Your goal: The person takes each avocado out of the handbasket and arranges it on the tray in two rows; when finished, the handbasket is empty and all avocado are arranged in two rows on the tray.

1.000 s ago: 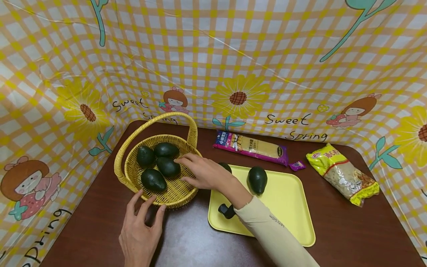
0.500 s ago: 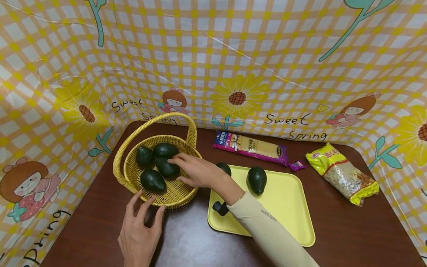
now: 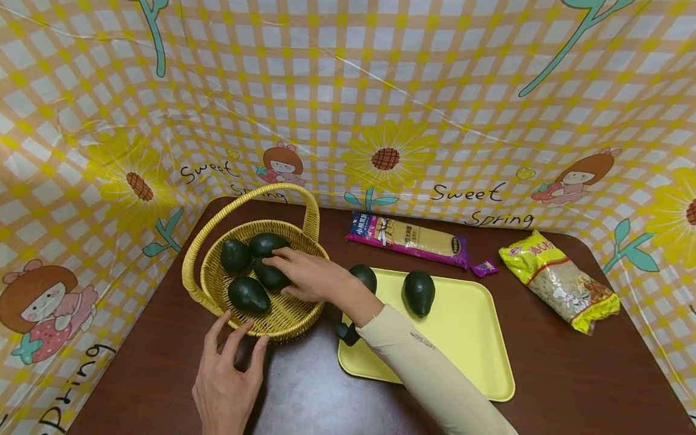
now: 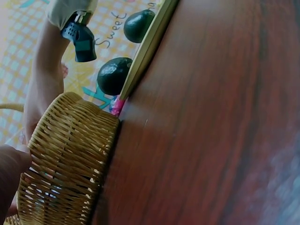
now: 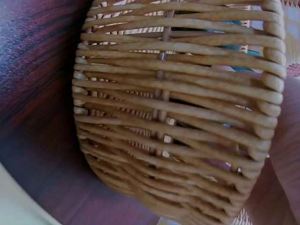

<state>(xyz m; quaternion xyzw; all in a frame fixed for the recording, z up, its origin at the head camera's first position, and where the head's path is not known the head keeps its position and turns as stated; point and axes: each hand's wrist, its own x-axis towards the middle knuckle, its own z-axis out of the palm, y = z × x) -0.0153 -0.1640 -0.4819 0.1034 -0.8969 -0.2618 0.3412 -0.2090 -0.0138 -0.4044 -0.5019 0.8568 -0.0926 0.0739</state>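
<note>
The yellow wicker basket (image 3: pixel 296 331) holds several dark green avocados, among them a front one (image 3: pixel 249 295). My right hand (image 3: pixel 315 279) reaches over the basket's right side, its fingers spread over the right-hand avocado (image 3: pixel 268 277), thumb low beside it. Whether the fingertips touch it is hard to tell. My left hand (image 3: pixel 225 377) is at the basket's near rim, fingers relaxed and apart, fingertips at the rim. In the left wrist view its thumb (image 4: pixel 14 164) lies by the wicker wall (image 4: pixel 70 145). The basket's weave (image 5: pixel 178 98) hides most of the right hand in the right wrist view.
A yellow tray (image 3: pixel 467 338) right of the basket bears one avocado (image 3: pixel 419 293) in view and another (image 3: pixel 363 278) at its left edge, partly behind my right arm. Behind lie a noodle packet (image 3: pixel 413 240), a small purple packet (image 3: pixel 484 268) and a yellow bag (image 3: pixel 560 281).
My right hand has moved a little left, farther over the right-hand avocado in the basket. More of the avocado at the tray's left edge now shows. The left hand has stayed at the rim.
</note>
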